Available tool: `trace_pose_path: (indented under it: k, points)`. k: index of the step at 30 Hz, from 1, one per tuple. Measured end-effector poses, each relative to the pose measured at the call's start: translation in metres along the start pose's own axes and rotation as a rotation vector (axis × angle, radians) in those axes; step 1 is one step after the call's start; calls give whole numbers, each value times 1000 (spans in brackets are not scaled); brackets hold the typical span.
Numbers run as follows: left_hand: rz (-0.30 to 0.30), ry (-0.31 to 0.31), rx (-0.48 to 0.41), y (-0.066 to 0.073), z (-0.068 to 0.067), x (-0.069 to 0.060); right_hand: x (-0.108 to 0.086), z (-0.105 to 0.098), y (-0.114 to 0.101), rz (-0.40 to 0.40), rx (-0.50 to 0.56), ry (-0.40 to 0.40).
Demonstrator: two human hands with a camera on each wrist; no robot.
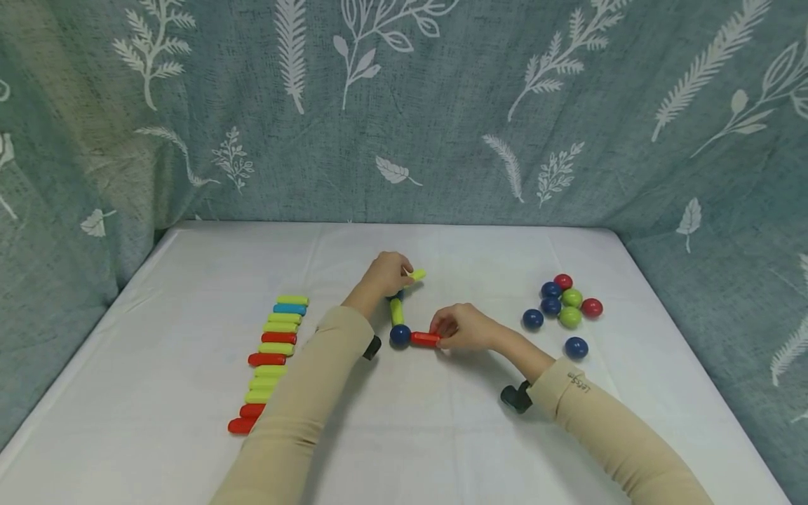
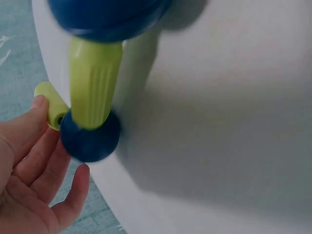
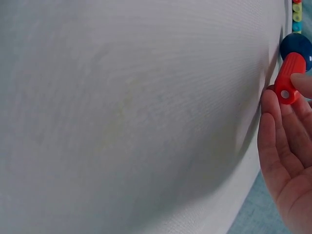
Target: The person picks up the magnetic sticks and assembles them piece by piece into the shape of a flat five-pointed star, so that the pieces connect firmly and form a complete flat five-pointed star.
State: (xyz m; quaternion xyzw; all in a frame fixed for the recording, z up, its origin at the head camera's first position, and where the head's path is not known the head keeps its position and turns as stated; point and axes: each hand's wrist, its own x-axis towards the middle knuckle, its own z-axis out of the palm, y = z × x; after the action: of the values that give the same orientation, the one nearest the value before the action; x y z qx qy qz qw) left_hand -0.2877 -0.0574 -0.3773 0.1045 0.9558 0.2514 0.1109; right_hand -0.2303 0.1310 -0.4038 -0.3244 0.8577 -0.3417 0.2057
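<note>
My left hand (image 1: 387, 272) pinches a yellow-green rod (image 2: 48, 105) between thumb and fingers; the rod's end meets a blue ball (image 2: 90, 139). From that ball another yellow-green rod (image 1: 396, 312) runs toward me to a nearer blue ball (image 1: 400, 336). A red rod (image 1: 424, 339) points right from the nearer ball. Its free end, with a round pale spot, is pinched by my right hand (image 1: 467, 327). In the right wrist view, the red rod (image 3: 291, 73) lies between the thumb and fingers, touching the blue ball (image 3: 296, 46).
Left of the hands, a column of yellow-green, red and blue rods (image 1: 275, 348) lies on the white table (image 1: 454, 442), partly behind the left sleeve. At the right are loose blue balls (image 1: 533, 320), green balls (image 1: 571, 318) and red balls (image 1: 592, 308). A patterned curtain (image 1: 442, 140) hangs behind.
</note>
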Motion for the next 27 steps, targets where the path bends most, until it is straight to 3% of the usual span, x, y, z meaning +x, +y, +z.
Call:
trace_pose_path:
  k: [8,13,23,27]
  points:
    - [-88,5,40,0,8,0,0,1,-2,9,2,5]
    - [-99,-41,39,0,7,-2,0,1,-1,15,-1,3]
    - [-50,-193,-132,-10,-4,-10,0,-3,0,56,-28,-7]
    - [-11,-194,-132,-16,-6,-14,-1,-5,0,96,-46,7]
